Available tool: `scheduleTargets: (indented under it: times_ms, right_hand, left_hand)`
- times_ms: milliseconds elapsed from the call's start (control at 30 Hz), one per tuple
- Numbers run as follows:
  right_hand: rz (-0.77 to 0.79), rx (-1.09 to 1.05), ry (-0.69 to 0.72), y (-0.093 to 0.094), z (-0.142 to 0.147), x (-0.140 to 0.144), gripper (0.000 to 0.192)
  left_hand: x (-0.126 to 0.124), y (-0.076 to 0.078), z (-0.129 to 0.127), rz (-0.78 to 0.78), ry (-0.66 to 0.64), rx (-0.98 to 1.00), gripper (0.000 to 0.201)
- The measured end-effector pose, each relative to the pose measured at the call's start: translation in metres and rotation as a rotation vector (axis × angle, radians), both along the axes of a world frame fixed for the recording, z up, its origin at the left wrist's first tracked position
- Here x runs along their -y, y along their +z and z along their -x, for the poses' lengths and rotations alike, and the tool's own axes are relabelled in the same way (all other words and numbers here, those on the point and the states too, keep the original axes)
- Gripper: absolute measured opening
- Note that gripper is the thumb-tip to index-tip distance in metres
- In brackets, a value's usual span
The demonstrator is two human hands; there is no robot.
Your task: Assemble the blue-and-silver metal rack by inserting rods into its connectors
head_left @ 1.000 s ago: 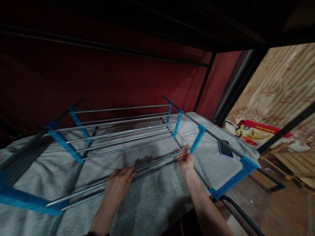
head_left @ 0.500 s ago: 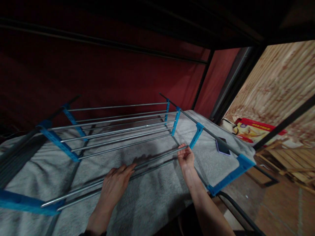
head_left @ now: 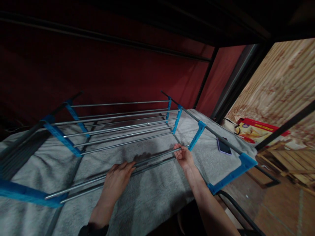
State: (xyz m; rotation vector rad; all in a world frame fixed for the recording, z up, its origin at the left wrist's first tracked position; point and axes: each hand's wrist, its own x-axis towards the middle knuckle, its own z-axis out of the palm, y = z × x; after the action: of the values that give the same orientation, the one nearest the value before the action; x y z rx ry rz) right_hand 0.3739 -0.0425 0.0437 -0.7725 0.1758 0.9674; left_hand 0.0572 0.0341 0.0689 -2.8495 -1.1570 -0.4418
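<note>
A rack of thin metal rods [head_left: 118, 129] held by blue plastic brackets [head_left: 60, 137] lies on its side over a grey blanket [head_left: 152, 196]. My left hand [head_left: 118, 178] rests on top of two loose-looking rods [head_left: 152, 160] near their middle, fingers curled over them. My right hand [head_left: 183, 155] pinches the right end of the upper rod, right beside a blue bracket [head_left: 197, 136] on the rack's dark side pole. The rods' left ends meet a blue bracket [head_left: 27, 195] at the lower left.
A phone [head_left: 223, 146] lies on the blanket's right side. Another blue bracket [head_left: 232, 173] sits at the blanket's right corner. A dark bunk frame [head_left: 206, 78] and red wall surround the bed. A red and yellow box [head_left: 256, 131] and wooden slats [head_left: 287, 160] lie on the floor, right.
My right hand has slid slightly left along the rod end, and the view has shifted a little. My left hand stays on the rods.
</note>
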Motion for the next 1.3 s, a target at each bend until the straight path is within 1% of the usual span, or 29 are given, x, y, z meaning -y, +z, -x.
scheduleTargets:
  times_ms: [67,133,267,367,467,533,600,667,800,867,933,967,1067,1133,1200,1300]
  right_hand:
    - [0.035,-0.001,0.097,-0.001,0.007,-0.004,0.018]
    - [0.059,-0.002,0.143,-0.003,0.013,-0.008,0.017]
    - [0.095,0.007,0.094,-0.008,0.017,-0.017,0.019]
    - [0.117,0.009,0.069,-0.011,0.017,-0.022,0.02]
    - [0.128,0.009,0.061,-0.011,0.016,-0.026,0.022]
    - [0.138,0.012,0.057,-0.01,0.016,-0.027,0.023]
    - [0.145,0.018,0.069,-0.008,0.018,-0.028,0.023]
    - [0.14,0.013,0.109,-0.007,0.021,-0.028,0.021]
    - [0.082,0.028,0.244,-0.011,0.026,-0.028,0.017]
    - [0.026,0.063,0.276,-0.015,0.027,-0.03,0.018]
    - [-0.073,0.068,0.272,-0.018,0.027,-0.032,0.02]
    - [-0.109,0.061,0.246,-0.02,0.026,-0.033,0.02]
    - [-0.169,0.041,0.178,-0.021,0.022,-0.036,0.022]
    - [-0.198,0.033,0.162,-0.021,0.018,-0.036,0.022]
    - [-0.22,0.012,0.16,-0.021,0.014,-0.037,0.021]
    - [-0.198,-0.017,0.179,-0.02,0.011,-0.037,0.017]
  left_hand:
    - [0.001,-0.001,-0.002,0.008,0.015,-0.01,0.032]
    - [0.002,-0.001,-0.004,0.02,0.021,-0.022,0.033]
    - [0.004,-0.003,-0.006,0.027,0.023,-0.023,0.034]
    - [0.004,-0.001,-0.003,0.021,0.08,-0.024,0.033]
    - [0.004,0.005,0.002,0.049,0.189,-0.059,0.032]
    - [0.005,0.01,0.005,0.091,0.235,-0.094,0.027]
    - [0.006,0.013,0.005,0.132,0.251,-0.122,0.021]
    - [0.008,0.016,0.004,0.151,0.246,-0.124,0.019]
    - [0.012,0.017,0.002,0.181,0.221,-0.08,0.015]
    - [0.013,0.017,0.002,0.204,0.215,-0.066,0.014]
    - [0.014,0.016,0.002,0.218,0.207,-0.049,0.015]
    - [0.014,0.015,0.002,0.222,0.202,-0.039,0.015]
    - [0.015,0.013,0.004,0.212,0.197,-0.006,0.015]
    - [0.014,0.013,0.006,0.209,0.229,0.003,0.014]
    - [0.013,0.015,0.01,0.223,0.29,-0.002,0.015]
    - [0.011,0.019,0.018,0.26,0.359,-0.016,0.015]
